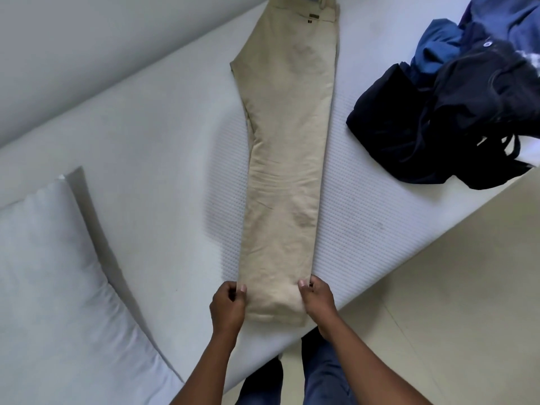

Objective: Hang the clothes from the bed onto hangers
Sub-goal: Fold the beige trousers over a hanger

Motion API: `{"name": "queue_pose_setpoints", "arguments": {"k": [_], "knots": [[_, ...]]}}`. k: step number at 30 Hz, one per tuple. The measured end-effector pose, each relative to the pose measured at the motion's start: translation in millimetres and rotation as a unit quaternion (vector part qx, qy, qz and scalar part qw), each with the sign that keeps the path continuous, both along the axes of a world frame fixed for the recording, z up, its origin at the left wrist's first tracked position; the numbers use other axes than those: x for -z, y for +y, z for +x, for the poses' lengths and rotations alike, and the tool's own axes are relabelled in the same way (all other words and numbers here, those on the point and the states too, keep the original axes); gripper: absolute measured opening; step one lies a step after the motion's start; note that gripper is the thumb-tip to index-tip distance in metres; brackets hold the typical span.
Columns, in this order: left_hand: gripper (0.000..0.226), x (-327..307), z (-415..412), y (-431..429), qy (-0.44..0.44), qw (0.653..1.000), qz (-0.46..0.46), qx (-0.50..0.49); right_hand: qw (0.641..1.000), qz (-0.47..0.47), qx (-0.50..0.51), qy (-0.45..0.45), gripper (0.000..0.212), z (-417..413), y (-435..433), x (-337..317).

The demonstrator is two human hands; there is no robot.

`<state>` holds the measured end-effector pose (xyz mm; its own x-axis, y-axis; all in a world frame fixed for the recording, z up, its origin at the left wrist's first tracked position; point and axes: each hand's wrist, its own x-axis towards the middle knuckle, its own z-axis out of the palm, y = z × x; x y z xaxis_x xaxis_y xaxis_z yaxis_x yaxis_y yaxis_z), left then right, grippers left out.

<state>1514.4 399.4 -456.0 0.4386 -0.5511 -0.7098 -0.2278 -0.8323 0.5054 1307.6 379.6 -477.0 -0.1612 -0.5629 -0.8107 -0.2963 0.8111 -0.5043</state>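
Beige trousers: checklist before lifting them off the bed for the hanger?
1. Left hand grips one hem corner: ok.
2. Right hand grips the other hem corner: ok.
3. Beige trousers lie folded leg on leg, flat and straight on the mattress: ok.
4. Trousers lie apart from the dark clothes pile, so nothing should drag along: ok.
5. Waistband lies free: cannot tell, the frame edge cuts it off.
6. Hanger ready to hand: cannot tell, none in view.
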Motion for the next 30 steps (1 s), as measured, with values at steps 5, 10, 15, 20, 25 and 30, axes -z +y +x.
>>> {"name": "queue_pose_setpoints", "arguments": {"k": [5,10,15,20,25,30], "knots": [[0.023,17.4,-1.8,-0.9,-0.022,0.995,0.054,0.084,0.990,0.041,-0.099,0.095,0.030,-1.4,-2.6,7.7],[0.020,15.5,-2.8,10.0,-0.039,0.994,0.046,0.086,0.994,0.051,-0.067,0.074,0.015,-6.4,24.0,3.2],[0.012,15.3,8.4,3.6,0.066,0.980,0.163,0.094,0.994,0.095,0.000,0.048,0.021,-10.5,32.9,1.4],[0.013,-18.7,10.1,-42.9,0.228,0.953,0.170,0.103,0.973,-0.069,-0.193,0.102,0.085,-7.6,9.0,-30.1],[0.028,-66.3,13.3,-116.7,0.410,0.899,0.107,0.114,0.927,-0.066,-0.369,-0.012,0.086,-10.4,-51.0,-58.9],[0.033,-80.2,14.3,-202.6,0.363,0.921,0.047,0.130,0.948,-0.119,-0.267,0.127,0.020,-32.6,-151.9,-67.5]]}}
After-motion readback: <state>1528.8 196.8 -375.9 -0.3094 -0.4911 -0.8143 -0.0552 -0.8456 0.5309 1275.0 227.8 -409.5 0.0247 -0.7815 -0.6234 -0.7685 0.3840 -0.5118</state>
